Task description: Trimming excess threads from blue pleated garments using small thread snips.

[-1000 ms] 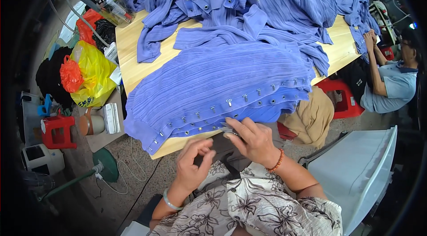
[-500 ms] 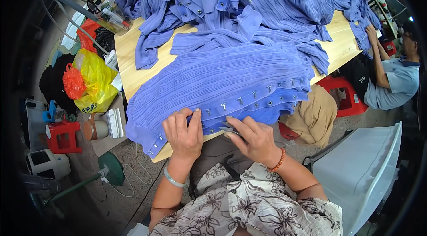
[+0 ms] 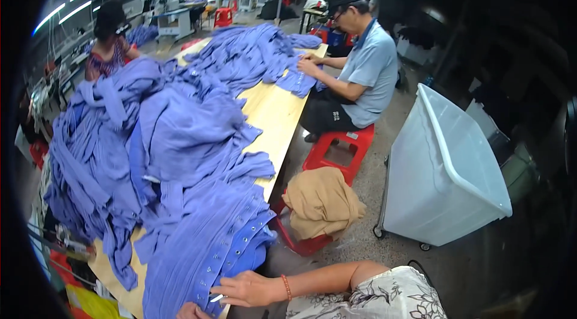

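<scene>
A blue ribbed garment (image 3: 198,241) with a row of metal snaps along its edge lies flat on the wooden table (image 3: 273,114) in front of me. My right hand (image 3: 246,289), with an orange bead bracelet on the wrist, pinches that snap edge at the table's near side. A small white thing shows at its fingertips. Only a bit of my left hand (image 3: 191,310) shows at the lower edge, touching the same garment. Its fingers are cut off from view.
A big heap of blue garments (image 3: 132,132) covers the table's left. A person in a light blue shirt (image 3: 366,72) sits on a red stool (image 3: 336,147) across the corner, handling blue cloth. A tan cloth (image 3: 321,202) lies on another stool. A white plastic cart (image 3: 445,174) stands at right.
My head has lifted and turned, so the view now runs along the table toward the room. My left hand has slid down to the frame's lower edge. The right hand stays on the snap edge.
</scene>
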Demonstrator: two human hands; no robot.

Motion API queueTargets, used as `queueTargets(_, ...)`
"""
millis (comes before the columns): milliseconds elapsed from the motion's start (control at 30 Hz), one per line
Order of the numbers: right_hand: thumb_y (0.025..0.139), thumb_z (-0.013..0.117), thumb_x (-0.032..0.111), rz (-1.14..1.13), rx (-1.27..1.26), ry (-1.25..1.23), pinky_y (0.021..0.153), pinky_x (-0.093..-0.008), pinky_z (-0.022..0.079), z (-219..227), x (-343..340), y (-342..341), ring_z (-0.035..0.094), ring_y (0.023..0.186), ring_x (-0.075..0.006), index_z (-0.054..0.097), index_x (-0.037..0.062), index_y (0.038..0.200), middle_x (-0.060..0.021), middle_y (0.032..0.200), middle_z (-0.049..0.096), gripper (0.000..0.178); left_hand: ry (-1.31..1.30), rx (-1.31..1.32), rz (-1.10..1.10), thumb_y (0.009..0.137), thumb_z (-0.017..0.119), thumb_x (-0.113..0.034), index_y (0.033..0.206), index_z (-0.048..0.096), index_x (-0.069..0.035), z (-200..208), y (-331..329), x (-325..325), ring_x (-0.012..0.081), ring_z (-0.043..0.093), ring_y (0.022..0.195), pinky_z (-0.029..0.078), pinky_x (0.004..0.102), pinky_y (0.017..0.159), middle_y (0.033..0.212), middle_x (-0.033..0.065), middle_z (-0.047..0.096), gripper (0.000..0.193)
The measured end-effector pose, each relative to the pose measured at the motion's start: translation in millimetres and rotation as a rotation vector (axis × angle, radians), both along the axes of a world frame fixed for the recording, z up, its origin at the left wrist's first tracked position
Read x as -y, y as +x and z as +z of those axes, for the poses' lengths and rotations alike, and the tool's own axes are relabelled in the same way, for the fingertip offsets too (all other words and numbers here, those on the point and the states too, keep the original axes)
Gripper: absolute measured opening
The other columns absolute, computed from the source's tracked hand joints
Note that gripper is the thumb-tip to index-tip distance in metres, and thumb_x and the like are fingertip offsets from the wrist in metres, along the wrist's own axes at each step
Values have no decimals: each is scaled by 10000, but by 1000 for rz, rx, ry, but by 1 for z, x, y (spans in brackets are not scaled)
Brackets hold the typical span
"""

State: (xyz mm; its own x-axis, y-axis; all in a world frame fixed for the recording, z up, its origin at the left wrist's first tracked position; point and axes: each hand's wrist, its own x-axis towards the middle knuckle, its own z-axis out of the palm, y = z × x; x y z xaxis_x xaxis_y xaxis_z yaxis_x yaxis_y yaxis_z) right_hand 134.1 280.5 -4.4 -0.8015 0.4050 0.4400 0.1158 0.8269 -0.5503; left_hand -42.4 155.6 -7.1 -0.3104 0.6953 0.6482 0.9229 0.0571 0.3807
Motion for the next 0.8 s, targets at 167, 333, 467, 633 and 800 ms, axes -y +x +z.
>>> queueTargets(167, 974, 613, 281, -45, -16, -40, 595, -412, 506, 13, -2, 2, 619, 702, -335, 553, 25, 1255, -144, 931, 538, 385, 33, 217, -54, 903, 686, -45, 943, 692, 16, 38, 11, -7, 357, 648, 870, 529, 441, 820, 951, 181, 688, 74)
queueTargets(333, 897, 639, 220, 17, -87, 318, 509, -333, 505, 19, 6, -15, 610, 713, -213, 647, 62, 1090, -79, 999, 601, 249, 88, 507, -70, 957, 544, -1, 911, 616, 20, -34, -10, 26, 192, 591, 780, 483, 301, 692, 842, 104, 619, 88)
queueTargets(467, 872, 696, 266, -146, 9, 238, 489, -336, 475, 58, -5, 9, 592, 616, -199, 662, 99, 1172, -44, 805, 555, 345, 19, 739, -51, 945, 583, -16, 934, 649, -9, 23, 20, -3, 105, 558, 737, 451, 256, 640, 840, 38, 626, 67)
queueTargets(633, 860, 757, 247, -151, 17, 163, 494, -331, 458, 48, -1, 2, 569, 543, -209, 661, 106, 1212, -47, 776, 525, 391, 25, 1043, -85, 958, 588, 1, 963, 629, 7, 15, 24, 3, 77, 568, 784, 463, 225, 707, 859, 26, 632, 42)
queueTargets(800, 866, 753, 241, -99, 40, 216, 509, -329, 457, 46, 11, -15, 578, 571, -200, 654, 75, 1230, -48, 779, 535, 413, 37, 1095, -81, 961, 590, -5, 974, 627, 9, 13, 24, 16, 67, 564, 773, 466, 220, 701, 871, 20, 634, 42)
